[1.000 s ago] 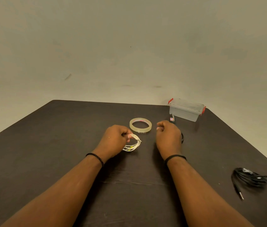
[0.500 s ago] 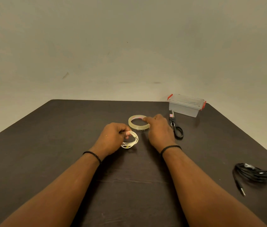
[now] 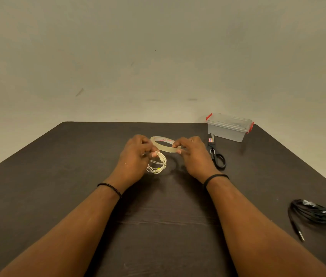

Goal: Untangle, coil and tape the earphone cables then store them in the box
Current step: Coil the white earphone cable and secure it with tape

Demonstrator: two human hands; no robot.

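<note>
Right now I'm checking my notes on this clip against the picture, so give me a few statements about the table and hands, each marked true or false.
1. The left hand holds the white earphone coil. True.
2. The right hand grips the scissors. False: it holds the tape roll; the scissors lie on the table.
3. The box has its lid on. True.
4. The black earphone cable is inside the box. False: it lies on the table, near its right edge.
</note>
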